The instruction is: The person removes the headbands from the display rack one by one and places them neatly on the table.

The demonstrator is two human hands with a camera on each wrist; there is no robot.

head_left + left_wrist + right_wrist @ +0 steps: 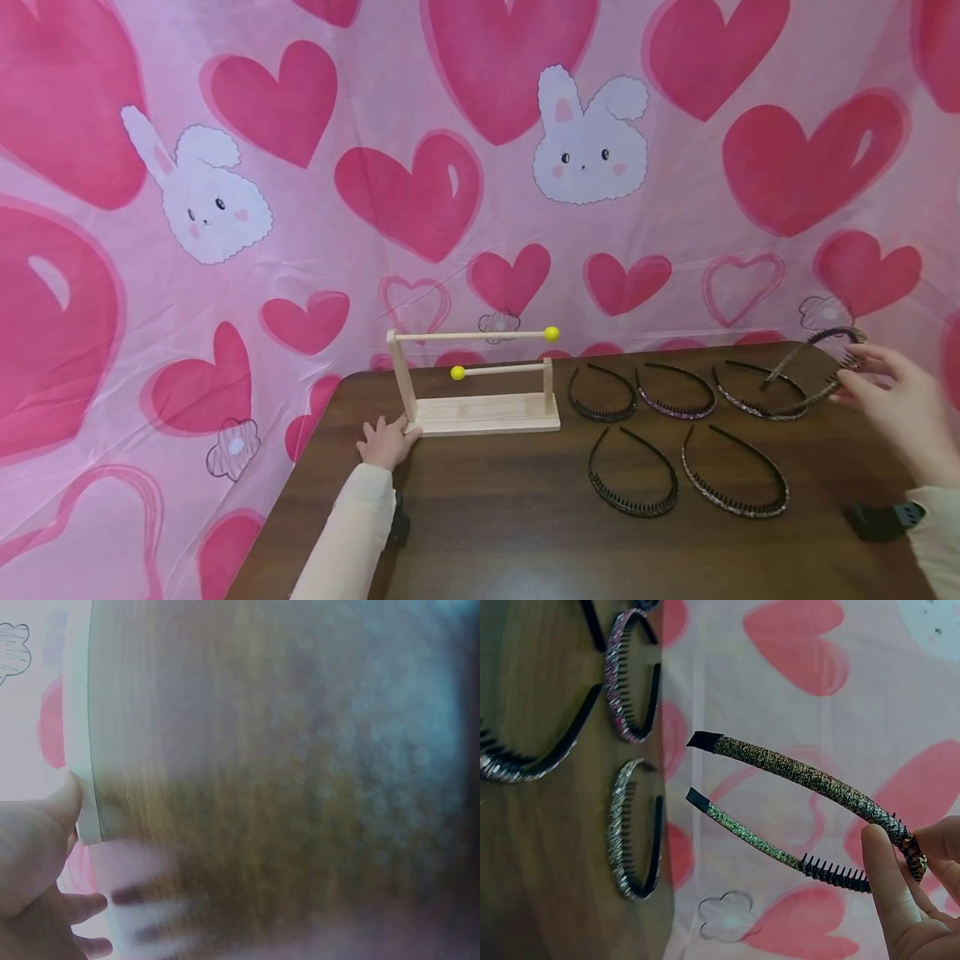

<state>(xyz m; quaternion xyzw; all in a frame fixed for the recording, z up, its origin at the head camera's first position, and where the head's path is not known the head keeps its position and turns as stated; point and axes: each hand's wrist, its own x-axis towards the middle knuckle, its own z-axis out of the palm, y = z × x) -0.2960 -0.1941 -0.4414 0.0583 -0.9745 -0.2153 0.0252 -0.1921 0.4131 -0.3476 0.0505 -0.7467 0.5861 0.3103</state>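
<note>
At the right, my right hand [892, 400] pinches a glittery headband [795, 771] between thumb and fingers. Dark gold-black sparkle covers the band, comb teeth line its inner side, and both tips point away from the hand. It is raised, overlapping the far right headband [757, 408] in the head view. My left hand [386, 443] holds the left end of a pale wooden stand [480, 414], thumb at the base's corner and other fingers spread. Two horizontal dowels on the stand end in yellow balls [552, 334], one post taller than the other.
Several glittery headbands lie on the dark wooden table [495, 508], three in a back row and two in front, including a black one [633, 504] and a silvery one [738, 504]. Behind the table hangs a pink cloth [450, 108] with hearts and rabbits.
</note>
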